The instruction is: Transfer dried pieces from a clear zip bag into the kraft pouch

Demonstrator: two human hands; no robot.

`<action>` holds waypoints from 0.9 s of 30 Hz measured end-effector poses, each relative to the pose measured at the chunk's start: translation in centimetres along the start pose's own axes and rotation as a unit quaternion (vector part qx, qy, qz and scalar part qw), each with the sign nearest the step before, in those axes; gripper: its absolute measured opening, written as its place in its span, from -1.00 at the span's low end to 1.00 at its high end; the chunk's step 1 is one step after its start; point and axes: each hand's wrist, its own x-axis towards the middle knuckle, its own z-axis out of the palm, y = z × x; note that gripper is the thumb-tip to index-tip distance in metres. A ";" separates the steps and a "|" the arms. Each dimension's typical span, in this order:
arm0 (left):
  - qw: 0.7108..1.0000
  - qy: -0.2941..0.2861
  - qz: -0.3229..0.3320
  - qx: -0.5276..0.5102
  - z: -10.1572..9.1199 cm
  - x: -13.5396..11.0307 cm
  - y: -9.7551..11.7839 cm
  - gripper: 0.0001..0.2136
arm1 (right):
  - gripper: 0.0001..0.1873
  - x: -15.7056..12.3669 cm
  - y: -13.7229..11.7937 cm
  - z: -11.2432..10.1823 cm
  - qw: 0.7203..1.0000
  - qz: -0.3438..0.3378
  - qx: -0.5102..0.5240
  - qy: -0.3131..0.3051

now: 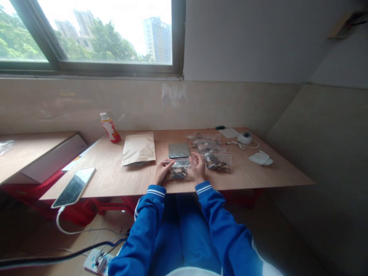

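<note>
Head view: a window (109, 34) looks out on trees and tower blocks above a pale wall (218, 103), and a wooden table (94, 176) stands against that wall on a red frame (83, 209). A person in blue sleeves (149, 214) sits at the near edge.

On the left of the table lie a phone (73, 187), with a white cable (69, 230) running from it, and a brown paper envelope (138, 149). Beyond the envelope stands a bottle (110, 128) with a white cap and a red label. At the middle, a dark flat plate (179, 150) lies just far of the hands. To its right, about 3 clear zip bags (214, 157) overlap in a loose row, each holding dark pieces. Further right are a white dome camera (245, 138) with its cord, a paper sheet (230, 133) and a crumpled white cloth (261, 158).

The bag (176, 173) lies flat on the table, near the edge and between both hands. It is clear plastic, with dark brown and gold pieces gathered at its near side; what they are is too small to tell.

The left hand (163, 171) is part open, its fingers laid across the bag's left end. The right hand (197, 166) is loosely curled at the bag's right end, its fingertips (193, 156) raised. Whether either hand grips the bag, I cannot tell.
</note>
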 end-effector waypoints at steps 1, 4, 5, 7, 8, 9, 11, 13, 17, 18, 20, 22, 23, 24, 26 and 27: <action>1.000 0.000 0.003 -0.003 0.0 0.0 0.0 -0.67 | -0.71 0.2 -0.5 -0.1 0.997 -0.048 -0.054 -0.003; 1.000 -0.004 0.013 -0.011 0.0 0.1 0.1 -0.68 | -0.79 1.2 -2.7 -0.1 0.964 -0.160 -0.172 -0.125; 1.000 -0.005 0.016 -0.014 0.0 0.0 0.1 -0.68 | -0.81 1.5 -3.4 0.1 0.948 -0.175 -0.196 -0.179; 1.000 -0.006 0.023 -0.017 -0.1 0.0 0.2 -0.69 | -0.83 2.2 -4.6 0.6 0.920 -0.175 -0.227 -0.267; 1.000 -0.006 0.025 -0.017 -0.1 0.0 0.3 -0.69 | -0.84 2.5 -4.9 0.8 0.911 -0.166 -0.235 -0.296; 0.999 -0.006 0.027 -0.017 -0.2 0.0 0.4 -0.70 | -0.84 2.8 -5.1 0.9 0.905 -0.155 -0.238 -0.315; 0.999 -0.007 0.031 -0.015 -0.2 -0.1 0.4 -0.72 | -0.86 3.1 -5.3 1.1 0.901 -0.140 -0.239 -0.334; 0.999 -0.008 0.036 -0.015 -0.2 -0.1 0.4 -0.73 | -0.87 3.2 -5.2 1.2 0.897 -0.136 -0.246 -0.340; 0.999 -0.008 0.035 -0.021 -0.1 0.0 0.3 -0.71 | -0.85 2.7 -5.3 1.6 0.888 -0.155 -0.300 -0.313; 0.999 -0.005 0.034 -0.022 -0.1 -0.1 0.2 -0.71 | -0.86 2.4 -5.4 1.8 0.886 -0.164 -0.317 -0.296; 0.999 0.003 0.032 -0.022 -0.1 -0.1 0.1 -0.70 | -0.86 1.9 -5.5 2.2 0.881 -0.184 -0.344 -0.267; 0.999 0.005 0.031 -0.022 -0.1 -0.1 0.1 -0.70 | -0.86 1.5 -5.5 2.6 0.877 -0.200 -0.355 -0.254; 0.999 0.005 0.029 -0.022 -0.1 -0.1 0.1 -0.69 | -0.85 1.4 -5.5 2.7 0.876 -0.205 -0.356 -0.253; 0.999 0.005 0.028 -0.022 -0.1 -0.2 0.1 -0.69 | -0.86 1.4 -5.5 2.7 0.875 -0.209 -0.356 -0.253; 0.999 0.004 0.026 -0.022 -0.2 -0.2 0.2 -0.70 | -0.86 1.5 -5.4 2.7 0.873 -0.212 -0.352 -0.263; 0.999 0.005 0.026 -0.021 -0.2 -0.2 0.3 -0.71 | -0.87 1.6 -5.3 2.6 0.872 -0.212 -0.346 -0.273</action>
